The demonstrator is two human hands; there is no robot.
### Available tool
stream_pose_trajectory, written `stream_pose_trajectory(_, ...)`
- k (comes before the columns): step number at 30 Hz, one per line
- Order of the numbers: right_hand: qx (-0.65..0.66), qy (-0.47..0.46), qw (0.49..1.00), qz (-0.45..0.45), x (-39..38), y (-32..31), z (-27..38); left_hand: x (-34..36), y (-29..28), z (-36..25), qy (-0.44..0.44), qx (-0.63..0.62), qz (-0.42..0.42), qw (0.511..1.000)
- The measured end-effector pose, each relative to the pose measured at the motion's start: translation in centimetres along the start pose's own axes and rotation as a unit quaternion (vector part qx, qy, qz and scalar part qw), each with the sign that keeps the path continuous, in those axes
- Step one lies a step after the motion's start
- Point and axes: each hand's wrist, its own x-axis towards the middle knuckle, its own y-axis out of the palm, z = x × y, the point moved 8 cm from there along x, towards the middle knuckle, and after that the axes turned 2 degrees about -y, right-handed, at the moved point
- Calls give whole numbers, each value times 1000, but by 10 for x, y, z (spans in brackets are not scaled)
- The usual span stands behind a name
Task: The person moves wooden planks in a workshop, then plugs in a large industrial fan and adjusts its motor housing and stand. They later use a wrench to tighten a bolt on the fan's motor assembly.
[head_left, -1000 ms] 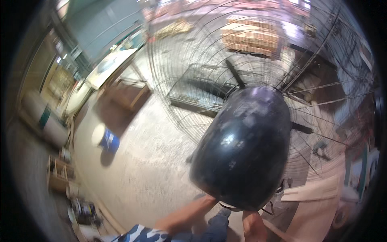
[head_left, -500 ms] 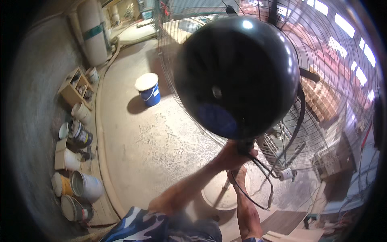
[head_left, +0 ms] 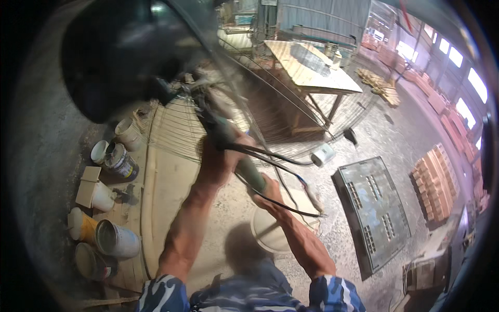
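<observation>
A large pedestal fan stands in front of me, its dark rounded motor housing (head_left: 117, 62) filling the upper left. Behind the motor spreads the thin wire guard (head_left: 176, 138), partly blurred. My left hand (head_left: 221, 156) is closed around the upper end of the fan's pole, just below the motor. Lower down, my right hand (head_left: 267, 193) is wrapped round the same greenish pole (head_left: 249, 174). Black cords (head_left: 275, 156) hang from the pole beside both hands, and a small white cylindrical fitting (head_left: 323, 155) shows near them. The pale round base (head_left: 265, 234) lies below, near my legs.
Buckets (head_left: 118, 239) line the left wall beside a long pale hose (head_left: 149, 208). A wooden-topped table (head_left: 312, 65) stands ahead. On the right floor lie a grey slotted metal panel (head_left: 374, 213) and stacked wooden pieces (head_left: 435, 182).
The fan head has swung from the centre to the upper left, and the pole leans that way. My view has shifted right, bringing the table and metal panel into sight. Both hands still grip the pole.
</observation>
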Motion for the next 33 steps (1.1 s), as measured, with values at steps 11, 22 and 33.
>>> stream_pose_trajectory(11,73,-233,920,306,283,301,72,166,-287,7,75,-34,-182,980)
stream_pose_trajectory(22,218,-261,879,334,560,600,76,393,-556,53,123,59,-193,972)
stream_pose_trajectory(33,202,-211,932,215,869,702,21,687,-678,167,98,218,-131,962)
